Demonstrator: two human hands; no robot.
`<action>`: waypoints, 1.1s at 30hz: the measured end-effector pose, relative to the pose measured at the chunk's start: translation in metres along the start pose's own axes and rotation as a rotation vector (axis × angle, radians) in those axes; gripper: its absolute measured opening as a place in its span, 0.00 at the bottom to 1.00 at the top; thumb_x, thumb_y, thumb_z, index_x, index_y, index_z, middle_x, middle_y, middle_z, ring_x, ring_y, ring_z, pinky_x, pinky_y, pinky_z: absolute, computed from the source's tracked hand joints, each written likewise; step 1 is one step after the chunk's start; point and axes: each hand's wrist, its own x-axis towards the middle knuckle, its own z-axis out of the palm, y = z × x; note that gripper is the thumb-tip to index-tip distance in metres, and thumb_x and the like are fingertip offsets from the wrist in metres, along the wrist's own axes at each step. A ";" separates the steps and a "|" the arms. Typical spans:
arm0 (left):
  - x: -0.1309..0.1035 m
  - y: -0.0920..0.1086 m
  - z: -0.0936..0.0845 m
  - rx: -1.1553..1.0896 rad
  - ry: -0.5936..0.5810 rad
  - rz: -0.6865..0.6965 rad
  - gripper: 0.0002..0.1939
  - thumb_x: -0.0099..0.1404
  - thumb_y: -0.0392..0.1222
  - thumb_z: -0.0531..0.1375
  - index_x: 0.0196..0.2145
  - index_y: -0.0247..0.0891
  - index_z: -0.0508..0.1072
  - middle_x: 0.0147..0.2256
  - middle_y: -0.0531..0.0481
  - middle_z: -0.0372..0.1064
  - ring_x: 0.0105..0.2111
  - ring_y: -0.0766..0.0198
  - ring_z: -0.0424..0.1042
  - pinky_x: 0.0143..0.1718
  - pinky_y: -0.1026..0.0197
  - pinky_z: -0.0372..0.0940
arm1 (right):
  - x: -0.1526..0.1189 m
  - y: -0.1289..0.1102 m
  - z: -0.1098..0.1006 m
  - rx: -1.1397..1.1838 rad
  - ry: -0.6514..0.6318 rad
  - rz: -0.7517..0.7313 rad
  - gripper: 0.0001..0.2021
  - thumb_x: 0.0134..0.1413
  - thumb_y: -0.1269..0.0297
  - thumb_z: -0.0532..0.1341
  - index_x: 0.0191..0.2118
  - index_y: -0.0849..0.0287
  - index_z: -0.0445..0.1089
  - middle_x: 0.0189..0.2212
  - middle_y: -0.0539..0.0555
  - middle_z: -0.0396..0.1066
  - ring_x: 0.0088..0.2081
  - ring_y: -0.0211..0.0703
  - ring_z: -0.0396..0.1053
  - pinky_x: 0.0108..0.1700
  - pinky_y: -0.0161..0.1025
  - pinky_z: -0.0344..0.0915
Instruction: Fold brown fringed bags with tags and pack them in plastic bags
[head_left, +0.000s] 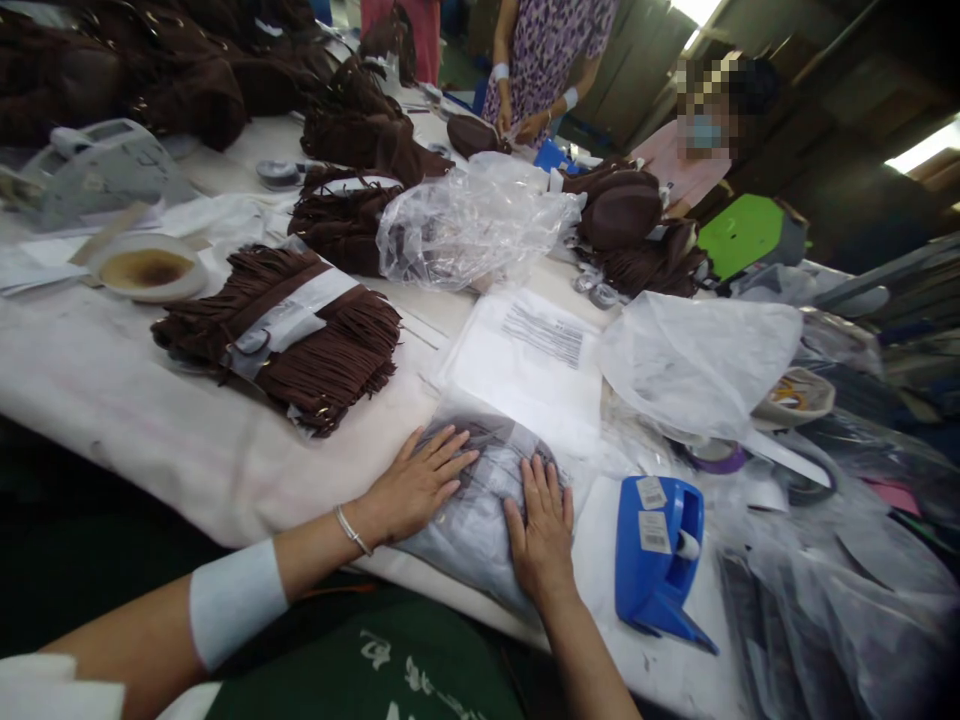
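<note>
A clear plastic bag with something dark inside, a bagged bundle (pixel 480 505), lies at the table's near edge. My left hand (pixel 420 485) rests flat on its left side, fingers spread. On its right side my right hand (pixel 541 530) presses down with the fingers stretched out. Just beyond the bundle lies a stack of white printed sheets (pixel 525 350). To the right of my right hand stands a blue tape dispenser (pixel 660 555) bearing two white labels. A brown fringed bag (pixel 281 330) wrapped with a white strip sits to the left, apart from my hands.
Crumpled clear plastic (pixel 476 220) and more brown bags (pixel 352 215) fill the table's far side. A bowl (pixel 150 268) and a grey tape dispenser (pixel 112 170) stand at left. Plastic bags (pixel 705 350) cover the right side. Two people work across the table.
</note>
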 end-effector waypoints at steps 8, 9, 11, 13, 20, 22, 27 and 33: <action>0.007 -0.007 0.008 -0.084 -0.032 -0.006 0.25 0.70 0.42 0.48 0.63 0.49 0.50 0.66 0.52 0.41 0.65 0.57 0.39 0.64 0.44 0.34 | 0.005 0.006 0.016 0.138 -0.037 0.061 0.27 0.64 0.56 0.46 0.66 0.52 0.41 0.67 0.51 0.41 0.67 0.47 0.37 0.65 0.56 0.33; 0.005 -0.008 0.007 -0.118 -0.019 0.002 0.24 0.70 0.41 0.48 0.63 0.48 0.52 0.65 0.51 0.43 0.65 0.57 0.40 0.64 0.45 0.37 | 0.005 0.008 0.015 0.167 -0.027 0.057 0.27 0.64 0.56 0.46 0.66 0.52 0.42 0.66 0.51 0.42 0.67 0.47 0.37 0.65 0.56 0.33; -0.002 -0.011 0.006 -0.202 0.048 -0.004 0.23 0.70 0.39 0.46 0.62 0.45 0.54 0.65 0.49 0.45 0.65 0.58 0.42 0.64 0.46 0.42 | 0.001 0.013 0.013 0.247 0.034 0.081 0.27 0.63 0.55 0.47 0.65 0.52 0.45 0.66 0.51 0.42 0.67 0.46 0.37 0.65 0.55 0.35; -0.012 -0.017 0.006 -0.298 0.171 -0.090 0.23 0.70 0.41 0.47 0.61 0.40 0.56 0.64 0.45 0.48 0.64 0.56 0.45 0.63 0.47 0.46 | -0.008 0.023 0.010 0.351 0.164 0.203 0.29 0.61 0.53 0.50 0.64 0.56 0.47 0.67 0.54 0.40 0.67 0.49 0.35 0.65 0.55 0.38; -0.001 -0.020 -0.020 -1.168 -0.077 -0.662 0.32 0.55 0.53 0.63 0.53 0.32 0.67 0.44 0.39 0.73 0.44 0.50 0.72 0.46 0.51 0.68 | -0.030 0.050 -0.007 1.219 0.072 0.734 0.33 0.48 0.47 0.61 0.57 0.62 0.61 0.50 0.63 0.69 0.51 0.56 0.68 0.50 0.51 0.65; 0.012 -0.015 -0.041 -1.366 -0.245 -0.634 0.28 0.52 0.51 0.66 0.46 0.30 0.72 0.38 0.40 0.75 0.37 0.51 0.75 0.40 0.54 0.70 | -0.024 0.053 -0.022 1.299 0.027 0.655 0.27 0.45 0.49 0.63 0.48 0.63 0.70 0.41 0.60 0.75 0.45 0.55 0.72 0.44 0.48 0.69; 0.016 -0.017 -0.080 -1.059 0.002 -0.332 0.21 0.54 0.49 0.65 0.44 0.35 0.75 0.41 0.45 0.75 0.43 0.53 0.72 0.47 0.54 0.66 | -0.030 0.060 -0.059 1.234 0.217 0.422 0.20 0.47 0.56 0.63 0.47 0.57 0.69 0.43 0.55 0.74 0.45 0.49 0.70 0.50 0.46 0.65; -0.036 -0.046 -0.059 -0.410 -0.007 0.122 0.17 0.66 0.38 0.49 0.39 0.45 0.78 0.48 0.47 0.72 0.55 0.57 0.63 0.58 0.50 0.56 | -0.082 0.069 -0.033 0.984 0.071 0.279 0.09 0.48 0.61 0.58 0.32 0.55 0.75 0.37 0.55 0.74 0.44 0.51 0.70 0.52 0.51 0.64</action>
